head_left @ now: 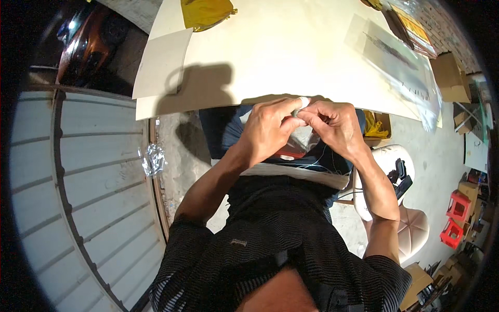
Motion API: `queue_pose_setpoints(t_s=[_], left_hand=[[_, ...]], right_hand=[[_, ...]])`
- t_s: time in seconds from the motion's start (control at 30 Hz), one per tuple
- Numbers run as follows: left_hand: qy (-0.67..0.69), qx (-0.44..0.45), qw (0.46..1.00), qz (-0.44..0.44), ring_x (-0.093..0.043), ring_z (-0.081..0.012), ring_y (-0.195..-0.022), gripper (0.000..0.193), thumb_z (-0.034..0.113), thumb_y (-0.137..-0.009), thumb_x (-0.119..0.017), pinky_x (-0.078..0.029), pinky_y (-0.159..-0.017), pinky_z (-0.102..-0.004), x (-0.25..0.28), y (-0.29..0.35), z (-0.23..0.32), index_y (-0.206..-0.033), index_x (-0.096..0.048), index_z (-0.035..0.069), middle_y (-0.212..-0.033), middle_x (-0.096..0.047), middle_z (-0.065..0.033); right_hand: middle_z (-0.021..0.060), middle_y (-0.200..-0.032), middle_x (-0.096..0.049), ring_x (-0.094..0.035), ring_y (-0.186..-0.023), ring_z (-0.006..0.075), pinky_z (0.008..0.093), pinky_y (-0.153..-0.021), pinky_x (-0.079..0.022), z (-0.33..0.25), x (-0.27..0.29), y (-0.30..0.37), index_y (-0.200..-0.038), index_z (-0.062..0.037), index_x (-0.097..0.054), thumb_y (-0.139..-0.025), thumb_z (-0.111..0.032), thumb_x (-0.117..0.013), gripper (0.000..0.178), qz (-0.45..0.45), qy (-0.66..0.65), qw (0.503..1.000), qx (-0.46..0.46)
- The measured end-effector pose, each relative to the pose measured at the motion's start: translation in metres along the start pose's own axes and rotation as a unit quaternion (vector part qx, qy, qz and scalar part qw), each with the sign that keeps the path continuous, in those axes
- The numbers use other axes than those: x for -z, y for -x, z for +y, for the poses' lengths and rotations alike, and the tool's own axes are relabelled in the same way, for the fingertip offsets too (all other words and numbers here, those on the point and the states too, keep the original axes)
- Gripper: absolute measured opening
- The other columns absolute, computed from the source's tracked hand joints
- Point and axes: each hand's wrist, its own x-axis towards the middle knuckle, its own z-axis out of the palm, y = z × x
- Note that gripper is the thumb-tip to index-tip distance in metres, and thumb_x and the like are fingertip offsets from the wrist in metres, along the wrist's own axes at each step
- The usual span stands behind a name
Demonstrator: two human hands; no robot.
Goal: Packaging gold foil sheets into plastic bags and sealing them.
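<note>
Close together at the table's near edge, above my lap, my left hand [266, 127] and my right hand [337, 124] meet with fingers bent in. Between their fingertips is a small pale grey-white piece [297, 112], too small and covered to name. Something white, like a wrap or cap, shows at the left fingertips. Just below the hands, a clear plastic bag [303, 139] with a reddish part lies on my lap. Thin white threads [323, 162] run across my dark trousers beneath the right hand.
A pale table [270, 52] carries a yellow pouch [207, 13], a grey-white sheet [165, 62] and clear plastic sleeves [392, 57]. At right are a cushioned seat [410, 229] with black devices on it, a box of yellow material [375, 127] and red stools [458, 205].
</note>
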Motion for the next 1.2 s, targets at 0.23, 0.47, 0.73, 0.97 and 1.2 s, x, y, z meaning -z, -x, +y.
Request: queue_pose_setpoints(t_s=[0.23,0.47,0.73,0.97,1.2], left_hand=[[0.187,0.156,0.965,-0.1,-0.057,-0.0053,-0.06,0.017,0.008,-0.094,-0.066,-0.049,-0.053,-0.0207,0.02,-0.011,-0.004,-0.106,-0.071,-0.002,-0.079,-0.07,-0.0026],[0.206,0.131,0.947,-0.211,-0.061,-0.0099,-0.059,0.018,0.009,-0.101,-0.054,-0.051,-0.05,-0.0233,0.032,-0.011,-0.011,-0.099,-0.067,-0.003,-0.071,-0.065,-0.0062],[0.303,0.191,0.88,-0.312,-0.066,-0.0146,-0.059,0.017,0.008,-0.097,-0.058,-0.054,-0.05,-0.0263,0.045,-0.005,-0.006,-0.099,-0.064,-0.007,-0.095,-0.074,-0.0156],[0.371,0.193,0.854,-0.309,-0.065,-0.0114,-0.057,0.019,0.017,-0.094,-0.065,-0.051,-0.049,-0.0238,0.047,0.001,-0.007,-0.093,-0.067,-0.002,-0.091,-0.074,-0.0105],[0.429,0.207,0.839,-0.263,-0.064,-0.0116,-0.056,0.023,0.017,-0.089,-0.073,-0.05,-0.048,-0.0236,0.047,0.003,-0.011,-0.091,-0.064,-0.004,-0.089,-0.074,-0.0121]], right_hand=[[0.0072,-0.089,-0.072,-0.063,-0.07,0.0106,0.0245,-0.064,-0.053,0.005,0.013,-0.005,-0.107,-0.0004,-0.07,-0.086,-0.012,-0.076,0.025,0.08,0.022,0.996,0.016],[0.0127,-0.103,-0.068,-0.066,-0.078,0.017,0.0286,-0.068,-0.057,0.002,0.008,-0.005,-0.112,0.0018,-0.068,-0.085,-0.003,-0.073,0.028,-0.072,-0.07,0.99,0.099],[0.0045,-0.093,-0.062,-0.06,-0.077,0.0089,0.0219,-0.065,-0.049,-0.002,0.009,0.001,-0.098,0.0026,-0.064,-0.083,0.006,-0.075,0.019,-0.157,-0.146,0.976,-0.034],[0.0041,-0.095,-0.061,-0.06,-0.082,0.0098,0.0238,-0.071,-0.051,-0.014,0.006,0.001,-0.094,0.0029,-0.063,-0.08,0.008,-0.077,0.02,-0.168,-0.195,0.96,-0.113],[0.0087,-0.089,-0.063,-0.064,-0.075,0.0131,0.0252,-0.063,-0.054,-0.026,0.003,0.001,-0.086,0.0044,-0.063,-0.084,0.003,-0.076,0.013,-0.145,-0.223,0.961,-0.079]])
